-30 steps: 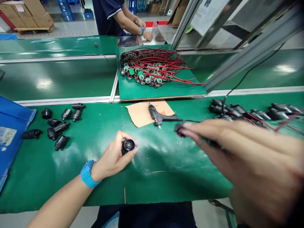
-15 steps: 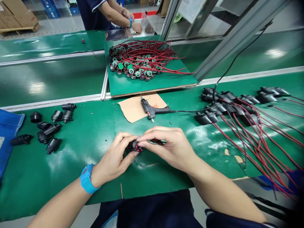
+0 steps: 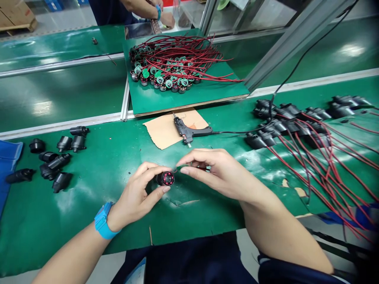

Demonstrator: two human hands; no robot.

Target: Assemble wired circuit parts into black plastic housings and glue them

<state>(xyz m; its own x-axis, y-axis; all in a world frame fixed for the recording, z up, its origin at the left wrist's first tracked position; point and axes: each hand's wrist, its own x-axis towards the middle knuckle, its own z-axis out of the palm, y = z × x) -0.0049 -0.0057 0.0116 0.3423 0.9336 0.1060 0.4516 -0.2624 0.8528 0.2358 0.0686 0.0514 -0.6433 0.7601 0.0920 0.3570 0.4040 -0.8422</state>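
My left hand (image 3: 133, 197), with a blue band on its wrist, grips a small black cylindrical housing (image 3: 160, 179) between thumb and fingers. Inside its end, a motor core (image 3: 168, 178) with red windings faces me. Just to the right, my right hand (image 3: 222, 173) pinches a small green circuit board (image 3: 184, 166) nearly edge-on, apart from the housing's mouth. A thin lead seems to join the board to the core. Beyond the hands, a black glue gun (image 3: 189, 131) lies on a piece of cardboard (image 3: 161, 132).
Several black housings (image 3: 56, 161) lie loose at left near a blue bin (image 3: 10, 157). At right are black housings (image 3: 284, 122) with long red wires (image 3: 319, 173). Motors with boards (image 3: 168, 81) fill a raised green board (image 3: 201, 96). Across the bench a co-worker's hands (image 3: 166, 17) show.
My right hand has drawn back from the housing with the circuit board, uncovering the red windings. The housing's end has turned more towards me. The view has tilted slightly downward.
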